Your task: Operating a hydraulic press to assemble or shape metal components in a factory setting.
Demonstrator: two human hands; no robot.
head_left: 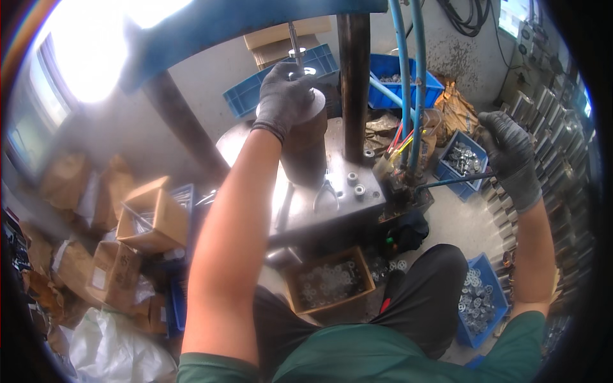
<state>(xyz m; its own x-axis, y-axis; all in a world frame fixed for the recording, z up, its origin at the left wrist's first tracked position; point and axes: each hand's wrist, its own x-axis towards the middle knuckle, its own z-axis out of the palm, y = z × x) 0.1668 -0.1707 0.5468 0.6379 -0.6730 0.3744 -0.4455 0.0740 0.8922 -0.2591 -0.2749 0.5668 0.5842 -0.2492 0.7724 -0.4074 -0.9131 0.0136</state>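
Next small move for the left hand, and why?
Probably ease the left hand clear of the metal cylinder before moving the blue lever: that hand is close by the upright rod, and the right hand is at the lever's end.

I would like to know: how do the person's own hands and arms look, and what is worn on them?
The left hand and right hand wear dark grey gloves ending around the wrists; the forearms are bare, the short sleeves green.
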